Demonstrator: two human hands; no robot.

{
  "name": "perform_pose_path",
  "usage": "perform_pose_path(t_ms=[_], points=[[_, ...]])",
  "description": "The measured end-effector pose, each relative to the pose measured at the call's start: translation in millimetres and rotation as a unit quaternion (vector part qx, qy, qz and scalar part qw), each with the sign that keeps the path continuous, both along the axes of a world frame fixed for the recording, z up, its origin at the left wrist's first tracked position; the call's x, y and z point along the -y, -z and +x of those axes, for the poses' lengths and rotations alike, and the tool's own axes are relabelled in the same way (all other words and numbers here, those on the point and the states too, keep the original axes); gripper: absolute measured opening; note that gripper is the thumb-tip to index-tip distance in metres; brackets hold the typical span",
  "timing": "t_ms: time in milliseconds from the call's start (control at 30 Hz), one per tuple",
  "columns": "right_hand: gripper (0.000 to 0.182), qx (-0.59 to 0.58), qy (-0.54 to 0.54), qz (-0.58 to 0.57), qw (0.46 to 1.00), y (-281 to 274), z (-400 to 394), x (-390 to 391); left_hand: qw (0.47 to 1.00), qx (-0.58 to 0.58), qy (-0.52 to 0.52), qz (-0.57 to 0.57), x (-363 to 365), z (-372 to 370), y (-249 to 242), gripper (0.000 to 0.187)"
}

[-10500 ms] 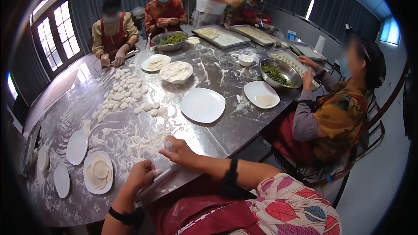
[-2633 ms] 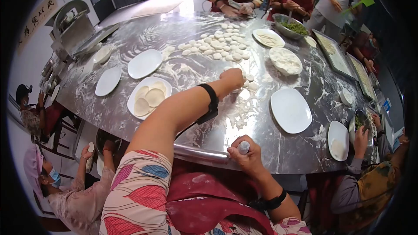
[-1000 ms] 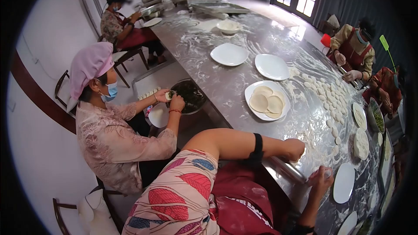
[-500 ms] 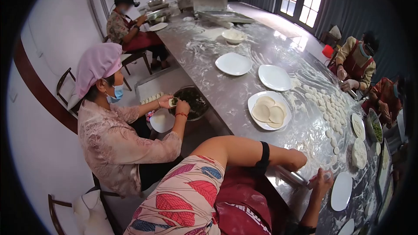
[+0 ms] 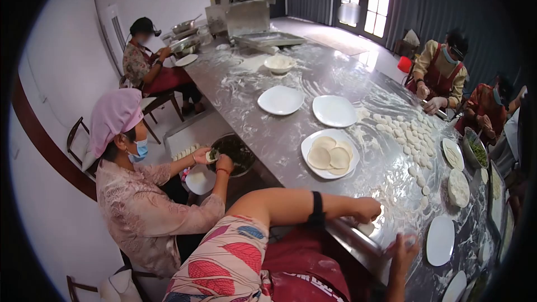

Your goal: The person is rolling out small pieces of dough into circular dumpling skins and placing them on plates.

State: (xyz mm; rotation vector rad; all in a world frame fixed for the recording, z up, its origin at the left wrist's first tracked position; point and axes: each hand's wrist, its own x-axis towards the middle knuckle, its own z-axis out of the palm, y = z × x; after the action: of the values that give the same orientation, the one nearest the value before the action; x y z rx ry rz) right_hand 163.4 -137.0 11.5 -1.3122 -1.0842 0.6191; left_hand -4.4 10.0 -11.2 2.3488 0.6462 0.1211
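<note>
- The person's left hand (image 5: 366,210) rests at the near edge of the floured steel table (image 5: 291,134), fingers curled down over a small dough piece (image 5: 367,228); from here I cannot quite tell whether they pinch it or only press on it.
- The right hand (image 5: 404,246) is wrapped around the end of a rolling pin (image 5: 404,241), which lies on the table just beside that dough piece.
- Done so far, as I judge it: 4 flat rolled wrappers (image 5: 330,155) lie stacked on a white plate (image 5: 311,169) a little further up the table.
- Left to do: a wide scatter of small dough lumps (image 5: 405,134) sits unrolled on the flour, well beyond the hands, so most of the rolling looks unfinished.
- 2 empty plates (image 5: 334,111) stand behind the filled one, and another empty plate (image 5: 440,240) lies just beside the right hand.
- A seated co-worker in a pink cap (image 5: 114,116) folds a wrapper over a bowl of green filling (image 5: 232,150) below the table edge.
- Other people work across the table, near a plate of wrappers (image 5: 452,153).
</note>
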Motion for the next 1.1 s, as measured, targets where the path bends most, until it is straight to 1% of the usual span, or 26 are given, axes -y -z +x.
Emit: perform_pose_path(t_ms=[33,67,133,167,200,267,300,333,367,433,467,500,533,567,600,633,700,767,800,833,900,967,1000,1033,1067,1100], points=[[0.02,0.005,-0.001,0.025,1.0,2,-2,7,1.0,0.024,-0.019,-0.006,0,-5,0,0.025],[0.018,-0.018,0.023,-0.026,0.999,4,-1,6,1.0,0.019,-0.011,-0.002,-1,-6,0,0.028],[0.017,-0.004,0.04,-0.056,0.998,4,9,-22,1.0,-0.005,0.011,-0.008,11,-7,-20,0.035],[0.017,-0.003,0.043,-0.067,0.997,-2,9,-37,0.999,-0.034,-0.016,0.004,12,-1,-26,0.038],[0.018,0.06,0.026,-0.041,0.997,-7,11,-47,0.997,-0.061,-0.033,0.02,11,4,-30,0.036],[0.018,0.044,-0.004,-0.008,0.999,5,18,-57,1.0,-0.017,-0.008,0.025,1,9,-11,0.024],[0.017,0.062,-0.003,-0.005,0.998,6,20,-48,1.0,-0.017,0.007,0.021,1,8,-7,0.022],[0.017,0.035,-0.001,-0.03,0.999,0,17,-30,1.0,-0.016,0.019,0.019,0,7,-6,0.021],[0.017,0.008,-0.003,-0.052,0.999,-5,11,-12,1.0,0.011,-0.001,0.009,1,0,-5,0.02],[0.016,0.048,-0.007,-0.011,0.999,-1,7,11,0.998,0.047,-0.031,-0.038,-1,-10,2,0.019],[0.017,-0.041,0.001,-0.053,0.998,-8,2,10,0.998,0.041,-0.022,-0.051,-3,-12,1,0.018],[0.018,0.0,0.008,-0.061,0.998,-5,8,-1,0.997,0.029,-0.012,-0.066,0,-12,-1,0.017],[0.019,0.077,0.037,-0.046,0.995,-6,11,-17,0.999,0.0,-0.025,-0.046,2,-9,-7,0.018],[0.02,0.064,0.045,-0.058,0.995,-17,5,-31,0.999,-0.028,-0.037,-0.026,7,-4,-23,0.019],[0.021,0.07,0.039,-0.053,0.995,-10,11,-48,0.997,-0.053,-0.049,-0.004,11,2,-32,0.019],[0.022,0.046,0.023,-0.045,0.998,-7,12,-57,0.998,-0.049,-0.039,-0.006,9,7,-28,0.02],[0.023,0.066,0.022,-0.056,0.996,-6,13,-48,0.999,-0.036,-0.022,-0.013,2,9,-13,0.022],[0.022,0.034,0.012,-0.078,0.996,0,14,-16,0.998,-0.049,0.0,0.041,-2,1,-8,0.021],[0.02,0.0,-0.013,-0.057,0.998,5,12,1,0.999,-0.037,-0.015,0.03,0,-6,-12,0.019],[0.021,0.024,0.003,-0.072,0.997,-3,6,13,1.0,-0.028,-0.01,-0.004,-5,-8,-12,0.019],[0.021,0.033,0.003,-0.045,0.998,0,10,3,0.997,-0.021,-0.002,-0.079,-2,-13,-5,0.019],[0.024,0.132,0.055,0.0,0.99,-2,14,-34,0.998,-0.05,-0.021,-0.026,0,1,-11,0.023],[0.028,0.15,0.061,-0.012,0.987,13,22,-56,0.997,-0.062,-0.043,-0.009,2,7,-17,0.026],[0.024,0.167,0.061,-0.026,0.984,15,24,-65,0.998,-0.037,-0.041,0.0,0,11,-14,0.026],[0.022,0.103,0.04,-0.028,0.994,9,20,-60,0.998,-0.045,-0.027,-0.037,4,10,-24,0.025],[0.021,0.04,0.019,-0.024,0.999,-2,13,-48,0.994,-0.082,-0.035,-0.062,1,11,-23,0.026]])
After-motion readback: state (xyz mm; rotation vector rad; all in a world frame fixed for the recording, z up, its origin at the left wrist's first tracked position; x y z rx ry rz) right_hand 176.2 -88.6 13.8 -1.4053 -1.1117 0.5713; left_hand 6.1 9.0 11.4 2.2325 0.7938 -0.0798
